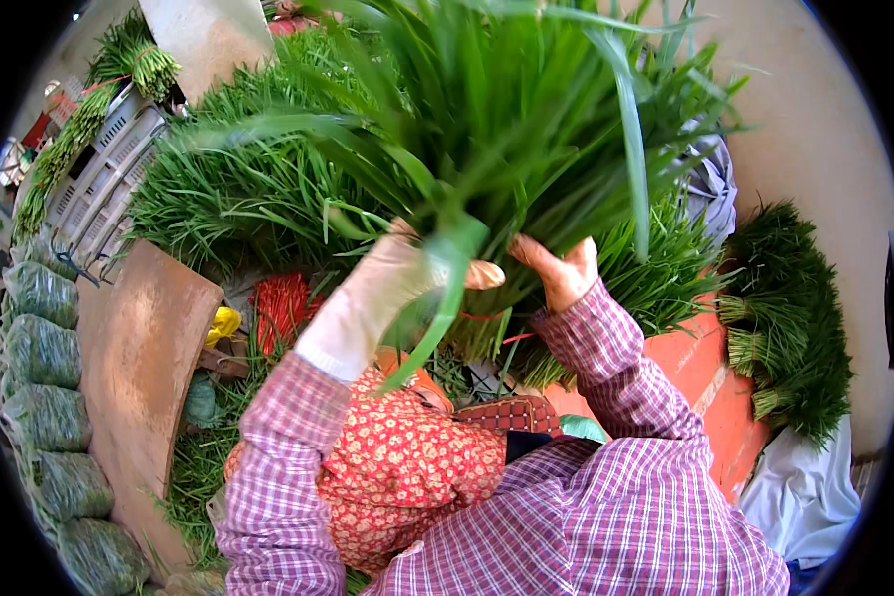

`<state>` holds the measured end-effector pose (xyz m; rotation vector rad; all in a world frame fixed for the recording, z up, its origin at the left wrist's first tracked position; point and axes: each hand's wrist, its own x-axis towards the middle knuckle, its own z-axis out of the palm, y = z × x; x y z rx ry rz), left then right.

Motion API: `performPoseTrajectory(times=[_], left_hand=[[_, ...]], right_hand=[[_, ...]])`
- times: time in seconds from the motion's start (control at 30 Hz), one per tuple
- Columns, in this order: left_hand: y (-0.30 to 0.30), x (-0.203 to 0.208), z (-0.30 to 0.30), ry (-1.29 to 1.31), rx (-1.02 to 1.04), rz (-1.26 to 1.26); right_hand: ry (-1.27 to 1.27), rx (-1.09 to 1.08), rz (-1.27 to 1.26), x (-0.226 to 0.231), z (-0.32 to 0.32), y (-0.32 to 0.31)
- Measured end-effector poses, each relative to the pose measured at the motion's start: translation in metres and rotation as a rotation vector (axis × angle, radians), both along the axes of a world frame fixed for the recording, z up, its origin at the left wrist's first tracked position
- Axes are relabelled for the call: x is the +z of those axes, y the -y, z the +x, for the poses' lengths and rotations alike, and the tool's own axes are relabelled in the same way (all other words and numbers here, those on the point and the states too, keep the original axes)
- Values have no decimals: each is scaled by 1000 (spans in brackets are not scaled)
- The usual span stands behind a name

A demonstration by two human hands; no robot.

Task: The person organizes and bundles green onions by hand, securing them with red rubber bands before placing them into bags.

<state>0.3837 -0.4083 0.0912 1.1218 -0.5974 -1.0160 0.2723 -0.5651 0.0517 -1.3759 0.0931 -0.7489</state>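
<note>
A large, fanned-out bunch of garlic chives (536, 129) stands upright in front of me, leaves up and cut stems down. My left hand (392, 273), in a pale glove, is closed around its left side, with some loose leaves hanging over the fingers. On the other side my bare right hand (564, 273) grips the bunch, thumb toward the middle; leaves hide most of its fingers. A thin red tie (515, 339) shows around the stems below my hands.
More garlic chives (243, 189) are heaped behind and left. Red ties (280, 310) lie beside a brown board (144, 368). Bagged greens (45, 353) line the far left, near grey crates (109, 164). Tied bunches (790, 328) rest at right, by an orange-red surface (710, 382).
</note>
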Motion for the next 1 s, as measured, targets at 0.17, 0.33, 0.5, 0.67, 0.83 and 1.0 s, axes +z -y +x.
performPoseTrajectory(times=[0.17,0.33,0.5,0.67,0.83,1.0], left_hand=[[53,-31,-26,154,-82,113],[81,-74,-38,78,37,49],[80,-107,-57,482,10,195],[70,-38,-52,561,176,183],[11,24,-21,543,390,-93],[-149,80,-9,515,718,-133]], right_hand=[[-192,-145,4,-62,-48,40],[-220,-284,20,-154,-69,51],[-247,-257,127,-194,-87,81],[33,-451,-319,-42,-62,80],[306,-227,-514,58,-41,-10],[-68,513,-413,58,37,-124]])
